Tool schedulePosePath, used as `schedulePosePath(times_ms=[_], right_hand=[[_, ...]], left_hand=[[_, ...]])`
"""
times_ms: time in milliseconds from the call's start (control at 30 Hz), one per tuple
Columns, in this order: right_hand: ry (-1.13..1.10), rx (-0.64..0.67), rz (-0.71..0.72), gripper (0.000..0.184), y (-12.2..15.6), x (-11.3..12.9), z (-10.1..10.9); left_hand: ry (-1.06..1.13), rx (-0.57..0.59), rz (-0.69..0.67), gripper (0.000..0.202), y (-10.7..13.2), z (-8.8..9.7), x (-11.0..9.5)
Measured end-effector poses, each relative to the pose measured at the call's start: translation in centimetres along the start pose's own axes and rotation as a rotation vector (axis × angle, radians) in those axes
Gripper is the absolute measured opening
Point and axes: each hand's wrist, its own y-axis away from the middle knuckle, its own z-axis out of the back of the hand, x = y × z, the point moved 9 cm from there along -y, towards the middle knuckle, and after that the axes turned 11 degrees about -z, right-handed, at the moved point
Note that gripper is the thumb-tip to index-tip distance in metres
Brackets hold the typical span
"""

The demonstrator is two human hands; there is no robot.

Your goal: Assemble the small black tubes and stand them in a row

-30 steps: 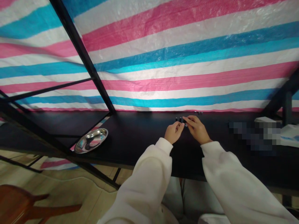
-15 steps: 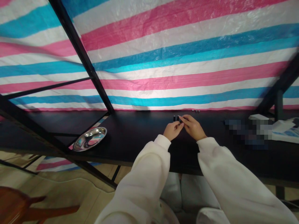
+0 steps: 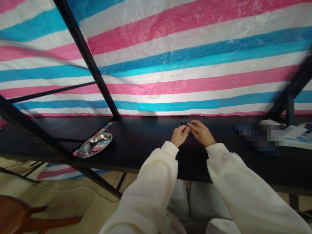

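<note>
Over the black tabletop (image 3: 143, 143), my left hand (image 3: 179, 136) and my right hand (image 3: 201, 132) meet at their fingertips. Both are closed in a pinch around a small dark piece (image 3: 188, 124) that the fingers mostly cover; its kind is too small to tell. Just beyond the fingers, small dark upright pieces with light tops (image 3: 182, 123) stand on the table, close to my left fingertips. Farther back, a few tiny shiny bits (image 3: 204, 116) lie near the striped sheet.
A shiny oval metal dish (image 3: 95, 145) sits at the left, by a black frame post (image 3: 85, 48). White items (image 3: 296, 135) and a blurred-out patch lie at the right. A striped plastic sheet (image 3: 182, 78) hangs behind the table. A wooden chair (image 3: 17, 214) stands lower left.
My fingers have shifted slightly around the small piece, with the left fingertips drawn closer to the right ones. The view has moved very little; the dish and the other things stay put.
</note>
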Motion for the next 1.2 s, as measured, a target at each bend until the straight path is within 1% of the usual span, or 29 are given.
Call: schedulePosePath(times_ms=[100,267,333,533,767,933,1100,1200], right_hand=[[-0.049,-0.061,-0.052,0.033,-0.1,-0.3,0.7],[-0.114,-0.29,-0.199,0.032,0.1,-2.1,3.0],[-0.121,-0.332,-0.22,0.032,0.1,-2.5,3.5],[-0.123,-0.303,-0.226,0.03,0.0,-2.5,3.2],[-0.105,-0.361,-0.243,0.025,0.1,-2.5,3.9],[-0.119,-0.422,-0.23,0.025,0.3,-2.3,4.6],[-0.111,-0.374,-0.213,0.026,0.1,-2.1,4.1],[-0.112,-0.382,-0.21,0.027,0.2,-2.3,4.1]], left_hand=[[-0.001,-0.018,-0.012,0.023,-0.1,0.1,0.2],[-0.02,-0.009,-0.04,0.02,-0.2,0.0,0.3],[-0.027,0.007,-0.055,0.021,-0.2,-0.2,0.3],[-0.031,0.023,-0.056,0.026,-0.1,-0.5,0.8],[-0.057,-0.022,-0.049,0.024,-0.2,0.1,0.4],[-0.078,-0.041,-0.032,0.025,-0.2,0.3,0.7],[-0.061,-0.03,-0.031,0.027,-0.2,0.1,0.6],[-0.019,-0.023,-0.039,0.026,-0.2,0.1,0.1]])
